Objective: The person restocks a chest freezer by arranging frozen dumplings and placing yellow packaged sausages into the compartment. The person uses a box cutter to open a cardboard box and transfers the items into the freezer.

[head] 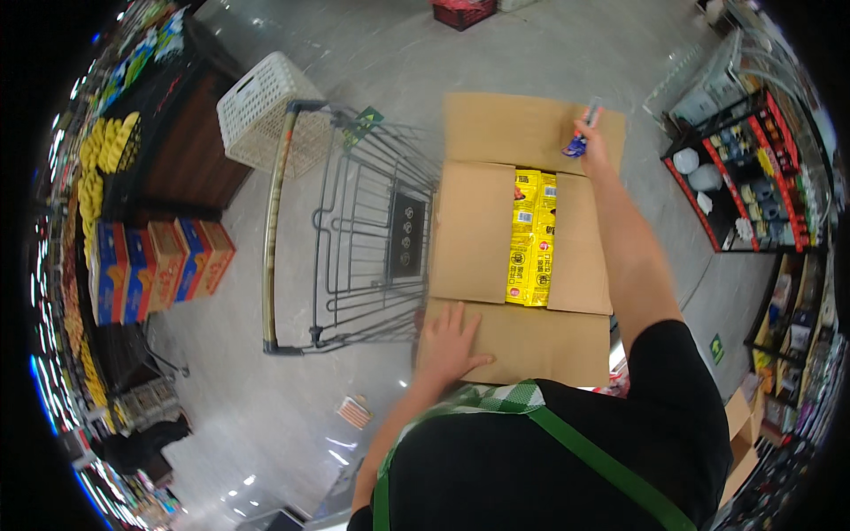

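In front of me lies a cardboard box (pixel 470 232) with its flaps folded outward on the far and near sides. Between the two inner flaps shows a strip of yellow printed food packets (pixel 529 242). My left hand (pixel 455 345) rests palm down, fingers spread, on the near flap (pixel 544 345). Over the far flap (pixel 505 129), my right hand (pixel 592 141) grips a slim blue and red object (pixel 575 145), which looks like a box cutter. Blur hides its exact shape.
Left of the box stands a metal shopping cart (pixel 372 232). Beyond are a white plastic basket (pixel 272 109), stacked printed cartons (pixel 159 265) and a banana display (pixel 109 149). At right is a shelf (pixel 744 179) of goods. A small packet (pixel 355 412) lies on the floor (pixel 259 398).
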`<action>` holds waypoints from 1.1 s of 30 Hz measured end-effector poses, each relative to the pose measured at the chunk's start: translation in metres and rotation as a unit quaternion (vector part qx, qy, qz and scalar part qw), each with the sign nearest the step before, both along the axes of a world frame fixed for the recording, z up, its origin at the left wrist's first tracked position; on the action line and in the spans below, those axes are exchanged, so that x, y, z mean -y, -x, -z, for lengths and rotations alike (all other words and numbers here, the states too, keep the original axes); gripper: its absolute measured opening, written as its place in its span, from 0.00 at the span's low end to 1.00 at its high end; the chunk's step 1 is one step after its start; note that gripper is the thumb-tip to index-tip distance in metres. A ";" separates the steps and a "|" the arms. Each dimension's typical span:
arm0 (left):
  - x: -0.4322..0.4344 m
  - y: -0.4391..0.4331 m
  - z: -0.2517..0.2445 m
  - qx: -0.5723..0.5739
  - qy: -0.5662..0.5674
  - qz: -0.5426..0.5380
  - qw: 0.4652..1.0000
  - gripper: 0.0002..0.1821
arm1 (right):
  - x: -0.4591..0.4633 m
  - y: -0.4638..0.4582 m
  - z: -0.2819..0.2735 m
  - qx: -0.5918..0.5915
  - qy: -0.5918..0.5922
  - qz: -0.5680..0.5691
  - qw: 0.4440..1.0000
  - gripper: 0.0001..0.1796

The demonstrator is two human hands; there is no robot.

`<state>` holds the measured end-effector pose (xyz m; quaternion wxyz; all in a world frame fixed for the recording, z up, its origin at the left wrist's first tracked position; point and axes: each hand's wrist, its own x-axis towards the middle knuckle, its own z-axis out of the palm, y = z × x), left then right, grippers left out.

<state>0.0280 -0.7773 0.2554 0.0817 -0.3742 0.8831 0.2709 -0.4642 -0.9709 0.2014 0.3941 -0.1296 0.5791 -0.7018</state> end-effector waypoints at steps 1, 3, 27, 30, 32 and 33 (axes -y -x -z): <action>0.003 0.000 -0.003 0.004 -0.023 0.008 1.000 0.49 | 0.002 0.001 0.009 -0.010 -0.025 -0.036 0.999 0.14; 0.012 0.005 -0.007 0.045 -0.055 0.019 0.997 0.50 | 0.010 -0.002 0.018 -0.011 -0.125 -0.072 0.989 0.18; 0.132 0.182 -0.025 0.200 0.146 0.490 0.836 0.11 | -0.167 -0.125 -0.102 -0.572 -0.284 -0.636 0.432 0.14; 0.156 0.175 -0.057 0.316 0.127 0.466 0.816 0.11 | -0.170 -0.115 -0.144 -0.578 -0.313 -0.640 0.398 0.13; 0.180 0.161 -0.070 0.295 0.151 0.435 0.837 0.09 | -0.182 -0.101 -0.162 -0.595 -0.331 -0.603 0.415 0.13; 0.188 0.155 -0.071 0.265 0.185 0.424 0.846 0.10 | -0.190 -0.095 -0.169 -0.601 -0.333 -0.581 0.437 0.13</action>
